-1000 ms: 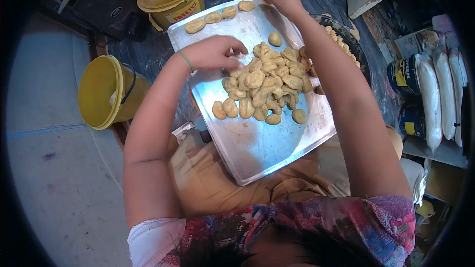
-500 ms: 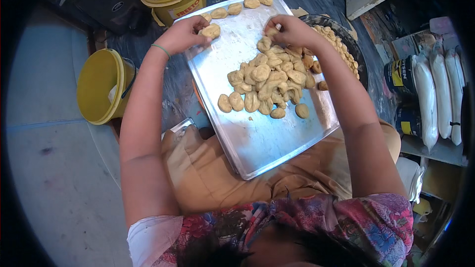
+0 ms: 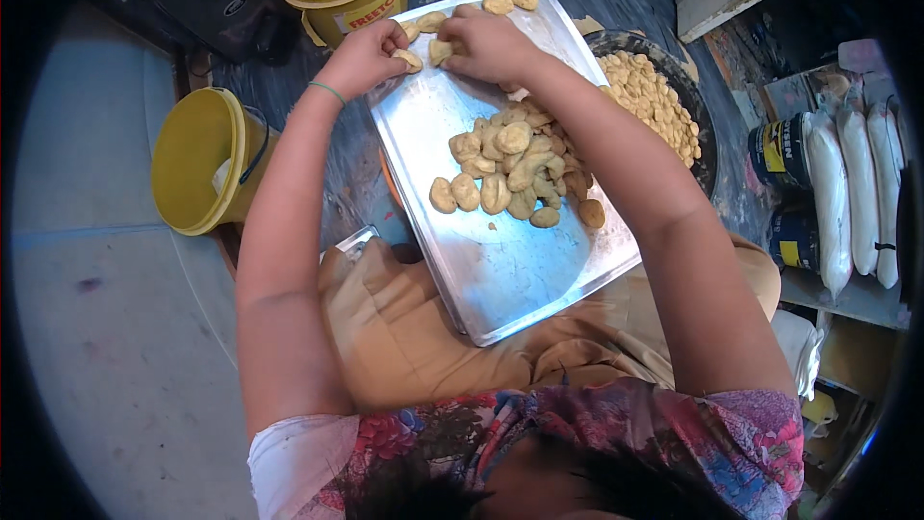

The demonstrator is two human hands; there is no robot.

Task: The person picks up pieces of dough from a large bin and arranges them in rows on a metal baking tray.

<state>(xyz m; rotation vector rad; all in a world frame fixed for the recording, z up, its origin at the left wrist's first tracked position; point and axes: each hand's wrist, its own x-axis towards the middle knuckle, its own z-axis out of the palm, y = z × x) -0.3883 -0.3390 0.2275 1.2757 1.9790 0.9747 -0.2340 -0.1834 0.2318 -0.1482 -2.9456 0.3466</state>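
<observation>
A metal baking tray lies tilted across my lap. A heap of tan dough pieces covers its middle. At the tray's far left corner my left hand pinches a flattened dough piece by its edge. Close beside it, my right hand is closed on another dough piece. Along the far edge a row of rounded pieces is laid out, partly hidden behind my fingers. My right forearm covers the right part of the heap.
A round dark basin full of small dough pieces stands right of the tray. Beyond the tray is a yellow bucket, and another yellow bucket tips over at the left. Long white plastic packs and dark cans fill a shelf at right.
My right hand has moved left from the heap's far side to the tray's far left, carrying a dough piece. My left hand stays at the tray's left edge, its piece now turned.
</observation>
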